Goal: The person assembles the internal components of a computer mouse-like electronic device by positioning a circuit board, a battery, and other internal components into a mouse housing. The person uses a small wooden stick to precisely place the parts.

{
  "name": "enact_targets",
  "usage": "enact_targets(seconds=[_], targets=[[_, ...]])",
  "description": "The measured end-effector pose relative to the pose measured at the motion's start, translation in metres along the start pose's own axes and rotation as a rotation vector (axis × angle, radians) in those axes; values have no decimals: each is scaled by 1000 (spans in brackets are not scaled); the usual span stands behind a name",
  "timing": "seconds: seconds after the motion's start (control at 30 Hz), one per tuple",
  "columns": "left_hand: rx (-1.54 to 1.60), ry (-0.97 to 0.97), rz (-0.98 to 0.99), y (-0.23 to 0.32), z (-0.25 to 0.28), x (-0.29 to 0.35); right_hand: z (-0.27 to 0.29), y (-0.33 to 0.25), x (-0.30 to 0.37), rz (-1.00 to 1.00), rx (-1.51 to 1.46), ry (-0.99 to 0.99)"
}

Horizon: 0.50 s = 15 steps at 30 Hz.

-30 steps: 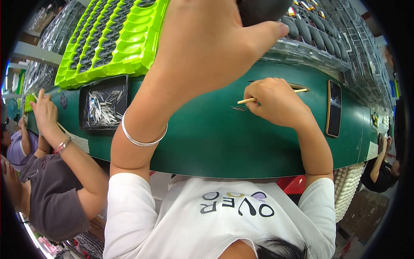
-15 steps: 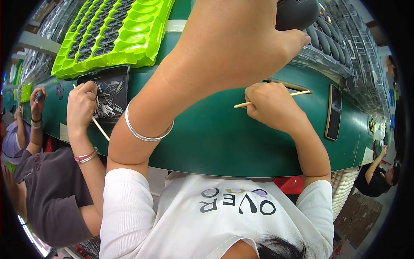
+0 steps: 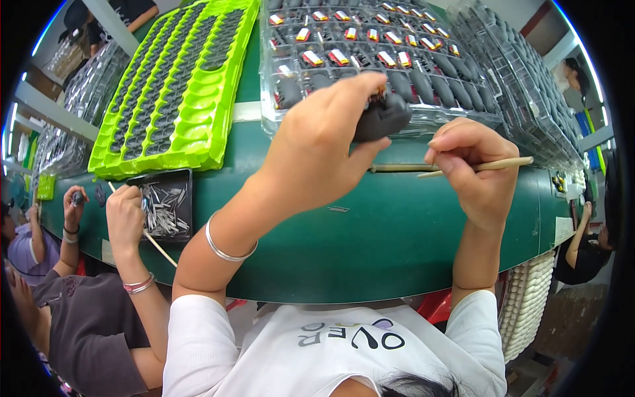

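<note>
My left hand (image 3: 317, 142) is closed round a dark grey, rounded plastic housing (image 3: 387, 119), held above the table between thumb and fingers. Small coppery bits show at the housing's upper edge. To the right, my right hand (image 3: 486, 169) is raised with its thumb and fingertips together. A thin pale wooden stick (image 3: 514, 163) lies across that hand, its tip pointing left towards the housing. Whether the fingertips also pinch something small, I cannot make out. Beyond my left hand lies a clear plastic tray (image 3: 270, 124) of grey housings and red-and-white parts.
A bright green moulded tray (image 3: 210, 99) of dark parts stands at the far left. Nearer is a black box (image 3: 190, 198) of thin metal strips. A co-worker's hand (image 3: 126, 215) with a stick is beside it. Stacked clear trays (image 3: 529, 112) rise at the right.
The view has tilted up, showing more of the trays. My left hand has drawn back with the housing. My right hand has risen and turned, still holding the stick, closer to the housing.
</note>
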State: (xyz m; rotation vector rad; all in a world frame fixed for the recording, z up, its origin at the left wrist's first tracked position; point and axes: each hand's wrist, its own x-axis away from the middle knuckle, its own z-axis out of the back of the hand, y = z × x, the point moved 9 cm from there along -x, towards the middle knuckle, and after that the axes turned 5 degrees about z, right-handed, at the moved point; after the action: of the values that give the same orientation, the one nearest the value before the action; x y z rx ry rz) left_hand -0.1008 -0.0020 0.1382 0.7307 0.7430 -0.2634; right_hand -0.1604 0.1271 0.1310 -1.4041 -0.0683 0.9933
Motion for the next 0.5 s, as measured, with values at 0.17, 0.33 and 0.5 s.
enact_targets(seconds=[0.17,0.33,0.5], targets=[[8,-21,-72,9,-10,7,2,-15,-5,210,-44,104],[-29,-26,-106,16,-15,6,-2,-23,-4,307,254,125],[-50,-30,-116,15,-17,7,-4,-21,-1,303,322,144]])
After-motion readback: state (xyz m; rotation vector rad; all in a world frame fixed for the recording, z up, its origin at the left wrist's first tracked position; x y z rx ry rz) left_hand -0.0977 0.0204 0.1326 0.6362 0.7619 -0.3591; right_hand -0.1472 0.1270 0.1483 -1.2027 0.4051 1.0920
